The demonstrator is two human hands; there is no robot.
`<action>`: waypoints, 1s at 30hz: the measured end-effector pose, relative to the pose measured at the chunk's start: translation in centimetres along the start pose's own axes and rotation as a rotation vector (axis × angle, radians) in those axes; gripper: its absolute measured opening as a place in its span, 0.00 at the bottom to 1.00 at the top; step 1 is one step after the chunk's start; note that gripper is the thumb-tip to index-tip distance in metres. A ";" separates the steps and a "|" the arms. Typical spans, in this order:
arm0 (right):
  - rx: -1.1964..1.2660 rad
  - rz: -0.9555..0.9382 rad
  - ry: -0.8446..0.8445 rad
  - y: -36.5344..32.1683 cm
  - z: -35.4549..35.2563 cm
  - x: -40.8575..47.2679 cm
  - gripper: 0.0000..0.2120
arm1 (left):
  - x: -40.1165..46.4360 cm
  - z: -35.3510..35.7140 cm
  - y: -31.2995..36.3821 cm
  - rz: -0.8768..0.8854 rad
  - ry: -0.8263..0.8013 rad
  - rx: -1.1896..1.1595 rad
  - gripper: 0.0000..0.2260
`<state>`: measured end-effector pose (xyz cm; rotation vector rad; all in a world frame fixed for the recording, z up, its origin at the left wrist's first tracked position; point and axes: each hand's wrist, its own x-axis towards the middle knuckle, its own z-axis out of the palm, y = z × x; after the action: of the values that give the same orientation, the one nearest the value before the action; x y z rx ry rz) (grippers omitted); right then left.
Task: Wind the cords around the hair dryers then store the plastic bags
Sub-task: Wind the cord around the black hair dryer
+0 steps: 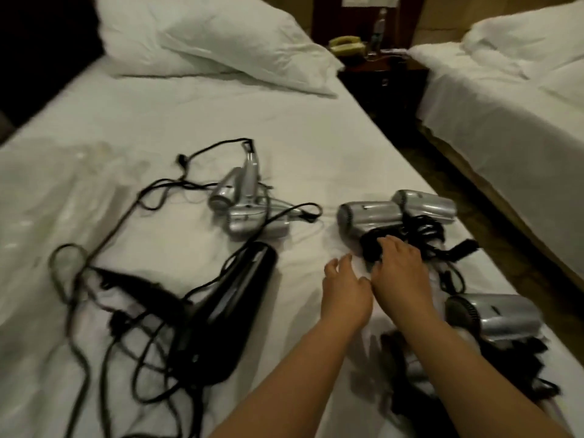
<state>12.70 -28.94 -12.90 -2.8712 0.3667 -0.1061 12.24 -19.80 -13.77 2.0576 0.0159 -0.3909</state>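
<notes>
Both bare forearms are stretched forward over the white bed sheet (158,128), side by side and nearly touching at the thumbs. On the right hand (399,273) the fingers are laid, slightly bent, over the black wound cord (374,248) of a silver hair dryer (368,216); whether that cord is gripped or only touched cannot be told. The left hand (346,287) is held just above the sheet with its fingers loosely spread and bent, and nothing is held in it.

Right of that dryer, a 2nd silver dryer (426,205) is seen, its dark cord bundled beneath it. Nearer, at the right edge of the bed, a 3rd silver dryer (494,316) lies with a ribbed round rear grille and black cord below.

Toward the middle, 2 small silver dryers (240,200) are piled together, their metallic barrels glossy, with thin black cords (170,188) looped loosely across the sheet. At near left a large black hair dryer (230,298) is found, smooth and shiny, its barrel wide and tapering, with its cord (94,311) tangled in open loops around it.

At far left, clear crinkled plastic bags (94,165) are spread on the sheet, barely distinguishable. A rumpled white pillow (202,42) is set at the far end. Beyond the bed, a dark nightstand (382,74) bears a pale telephone (346,45), and a 2nd white bed (505,90) is seen at far right.
</notes>
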 end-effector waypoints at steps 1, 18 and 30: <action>0.045 -0.057 -0.001 -2.0 0.2 -0.9 0.24 | -1.3 -1.6 -0.9 0.015 0.048 -0.024 0.22; 1.186 0.599 -0.508 -18.7 5.0 -11.6 0.44 | -13.9 -16.8 -13.4 0.032 0.160 0.280 0.27; 1.461 0.772 -0.435 -12.2 1.8 -16.9 0.55 | -17.4 -16.5 -12.9 0.153 0.295 0.711 0.36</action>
<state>-0.48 -12.71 -12.27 -1.1612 0.8102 0.2746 -2.05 3.31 -12.47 2.7802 -0.1172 0.0226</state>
